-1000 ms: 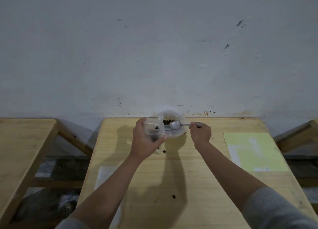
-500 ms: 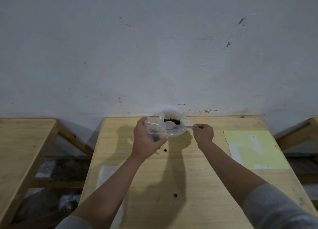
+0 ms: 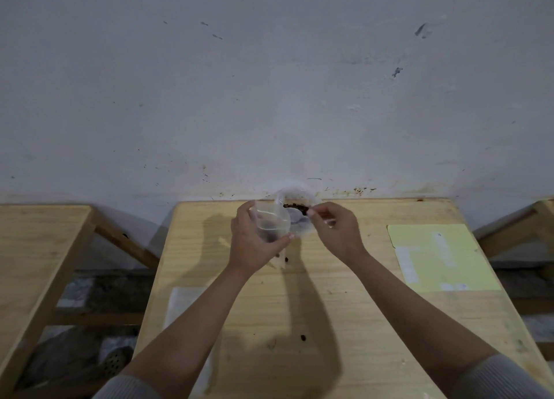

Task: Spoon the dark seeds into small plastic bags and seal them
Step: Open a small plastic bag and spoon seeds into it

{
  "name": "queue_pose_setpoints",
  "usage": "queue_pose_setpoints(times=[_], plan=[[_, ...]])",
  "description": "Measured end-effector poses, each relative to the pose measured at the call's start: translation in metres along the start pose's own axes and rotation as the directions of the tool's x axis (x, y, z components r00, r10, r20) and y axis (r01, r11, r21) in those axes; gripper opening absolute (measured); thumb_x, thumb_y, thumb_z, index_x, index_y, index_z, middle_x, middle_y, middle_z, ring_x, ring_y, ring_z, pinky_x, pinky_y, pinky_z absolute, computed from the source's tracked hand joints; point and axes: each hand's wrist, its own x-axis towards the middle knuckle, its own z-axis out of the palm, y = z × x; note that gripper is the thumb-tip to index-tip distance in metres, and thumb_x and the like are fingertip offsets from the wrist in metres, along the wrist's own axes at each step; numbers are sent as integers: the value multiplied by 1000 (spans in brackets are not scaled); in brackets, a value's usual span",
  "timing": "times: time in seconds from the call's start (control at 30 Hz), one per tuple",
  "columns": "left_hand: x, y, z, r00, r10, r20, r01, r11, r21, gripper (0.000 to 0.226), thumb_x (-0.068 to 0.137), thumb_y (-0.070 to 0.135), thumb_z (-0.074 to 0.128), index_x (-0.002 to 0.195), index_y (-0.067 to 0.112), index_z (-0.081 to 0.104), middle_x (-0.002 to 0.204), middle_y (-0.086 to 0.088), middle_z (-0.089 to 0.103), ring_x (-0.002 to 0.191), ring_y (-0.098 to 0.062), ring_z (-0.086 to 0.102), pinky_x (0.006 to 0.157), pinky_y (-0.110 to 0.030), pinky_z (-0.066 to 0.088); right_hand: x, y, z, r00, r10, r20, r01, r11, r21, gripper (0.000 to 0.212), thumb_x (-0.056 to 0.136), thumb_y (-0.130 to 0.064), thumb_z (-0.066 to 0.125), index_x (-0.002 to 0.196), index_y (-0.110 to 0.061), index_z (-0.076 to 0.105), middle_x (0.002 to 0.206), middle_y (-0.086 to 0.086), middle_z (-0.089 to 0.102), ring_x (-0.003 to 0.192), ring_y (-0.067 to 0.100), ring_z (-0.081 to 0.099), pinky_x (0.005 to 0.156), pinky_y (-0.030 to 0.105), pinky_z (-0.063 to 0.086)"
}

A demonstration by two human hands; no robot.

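My left hand [image 3: 251, 242] grips a small clear plastic bag [image 3: 271, 223], held open above the table with a few dark seeds at its bottom. Just right of it, my right hand [image 3: 337, 233] pinches a metal spoon [image 3: 298, 209] by its handle. The spoon's bowl is heaped with dark seeds and hovers at the bag's mouth. Behind both stands a clear round container [image 3: 311, 199] against the wall; the hands and bag hide most of it.
A wooden table [image 3: 329, 308] carries a yellow-green sheet [image 3: 440, 257] at the right and a pale plastic sheet [image 3: 186, 305] at the left front. Stray seeds [image 3: 303, 337] lie on the wood. Another wooden table [image 3: 33, 248] stands to the left.
The spoon dipped into the container empty and has come up loaded with seeds. My right hand has moved left and up toward the bag's mouth. My left hand kept the bag nearly still.
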Motion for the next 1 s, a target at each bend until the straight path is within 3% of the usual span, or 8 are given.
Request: queue_pose_setpoints(times=[0.07,0.17,0.33,0.4,0.5,0.67,0.83,1.0], plan=[[2,5,0,1000,4,6,-4,1000,-19,105,48,57,84,132,22,31,113,1,47,113,-21,41,85,-31,44,-2,-12,-1,977,58,204,-80,992,97,4,84,-23,71,82,-20,72,81,-6,71,74,6,63,69,21,49],[3,15,1,999,-13,37,13,1000,-3,108,51,50,89,135,17,31,122,3,41,120,-17,35,93,-28,40,1,-18,-3,956,79,281,-142,968,208,6,80,-18,75,85,-14,74,83,6,72,74,11,63,70,20,50],[2,23,-1,990,-61,125,73,993,-92,113,46,57,87,139,20,33,128,3,41,122,-13,38,89,-13,41,11,-24,-8,966,14,258,-87,958,272,4,84,-3,68,84,-2,72,74,12,69,65,9,63,64,18,51],[1,26,-4,983,-78,164,103,983,-150,93,64,42,84,141,20,35,126,2,45,117,-12,45,79,-6,42,15,-25,-9,978,14,207,-68,964,257,9,87,-4,65,82,-7,72,68,7,67,58,6,60,59,17,49],[2,33,-9,989,-109,96,126,973,-195,51,88,20,66,135,18,46,117,2,56,106,-14,54,74,-12,45,18,-24,-10,985,49,167,-97,951,293,14,88,-6,65,79,-14,71,68,6,67,59,9,60,58,22,50],[6,38,-12,991,-130,-4,124,954,-273,17,91,5,58,105,15,61,101,-2,67,98,-18,63,79,-20,48,14,-26,-11,977,54,205,-126,924,360,9,77,-6,76,82,-13,72,74,3,69,69,10,62,65,21,51],[5,43,-12,985,-172,2,160,913,-375,15,89,7,63,81,20,63,85,1,68,78,-10,61,72,-25,47,13,-25,-16,988,86,125,-126,920,370,15,76,-1,75,77,-16,72,66,-8,70,65,5,63,68,20,52],[3,48,-11,976,-215,-25,190,904,-382,21,88,7,64,73,20,62,77,4,64,74,-9,60,73,-32,52,9,-23,-21,988,78,136,-123,925,359,15,75,-2,76,80,-15,71,71,-3,69,67,8,63,66,20,52]])
